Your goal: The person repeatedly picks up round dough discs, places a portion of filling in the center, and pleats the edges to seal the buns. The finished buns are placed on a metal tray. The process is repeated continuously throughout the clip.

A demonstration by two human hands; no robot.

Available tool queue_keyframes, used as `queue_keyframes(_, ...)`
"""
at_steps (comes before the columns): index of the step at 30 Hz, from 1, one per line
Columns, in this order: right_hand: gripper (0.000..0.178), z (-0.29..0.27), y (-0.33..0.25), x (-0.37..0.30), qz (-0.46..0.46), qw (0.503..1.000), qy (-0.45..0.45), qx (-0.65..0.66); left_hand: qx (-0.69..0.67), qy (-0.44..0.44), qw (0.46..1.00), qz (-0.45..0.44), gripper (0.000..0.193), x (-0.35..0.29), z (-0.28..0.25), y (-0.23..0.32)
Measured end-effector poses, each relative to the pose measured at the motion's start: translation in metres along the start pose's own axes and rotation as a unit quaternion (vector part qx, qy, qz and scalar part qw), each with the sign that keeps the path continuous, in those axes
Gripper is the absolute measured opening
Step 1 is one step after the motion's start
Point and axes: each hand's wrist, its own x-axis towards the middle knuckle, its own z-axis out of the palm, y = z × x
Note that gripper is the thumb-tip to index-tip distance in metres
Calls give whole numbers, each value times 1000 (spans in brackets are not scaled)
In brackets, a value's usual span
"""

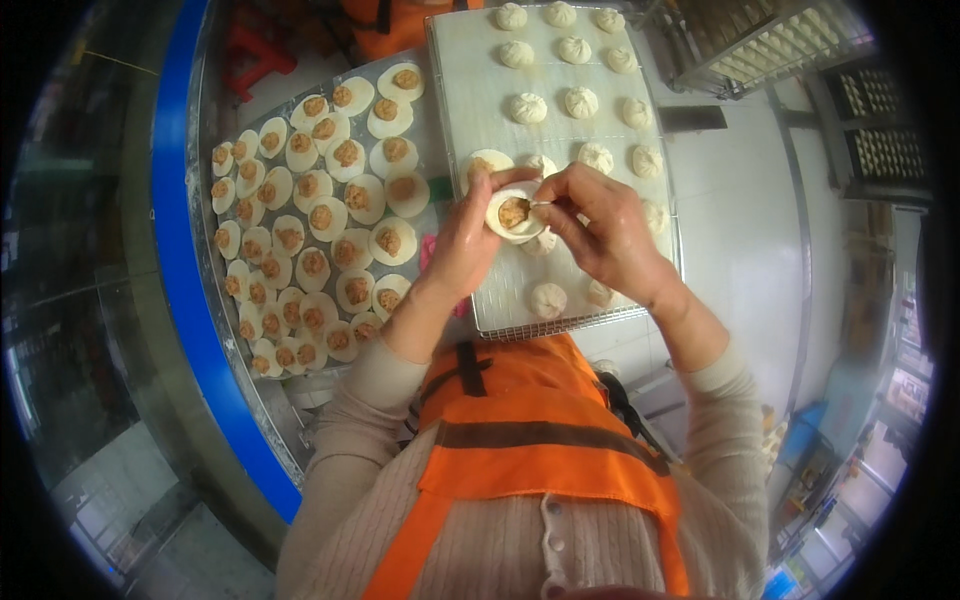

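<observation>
My left hand [462,240] cups a round dough wrapper [508,233] with a lump of brownish meat filling [513,211] open in its middle. On the wrapper's right edge, the thumb and fingers of my right hand [608,228] are pinched together, gripping the dough. Both hands are above the near part of a wire-rimmed tray [462,100] lined with pale sheet. Rows of pleated, closed buns [581,102] stand on that tray, some partly hidden by my hands. Just beyond my left fingers lies another filled, open wrapper [488,160].
To the left, a metal table [425,150] holds many flat wrappers [390,243] topped with filling. A blue edge [172,200] borders it. Racks with trays of buns [875,120] stand at the far right. A red stool [258,62] and someone's orange garment [385,35] are at the back.
</observation>
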Motion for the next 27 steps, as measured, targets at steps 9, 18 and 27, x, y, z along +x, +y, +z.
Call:
queue_keyframes(9, 31, 1, 3, 4, -29, 998, -16, -48, -110, 117, 984, -76, 63, 4, 19, -7)
queue_keyframes(18, 39, 8, 6, 0, -58, 997, -53, 2, 39, 124, 989, -69, 65, -6, 5, -10)
queue_keyframes(27, 30, 11, 4, -6, -64, 993, -101, 17, 101, 135, 980, -104, 70, -7, 12, -4)
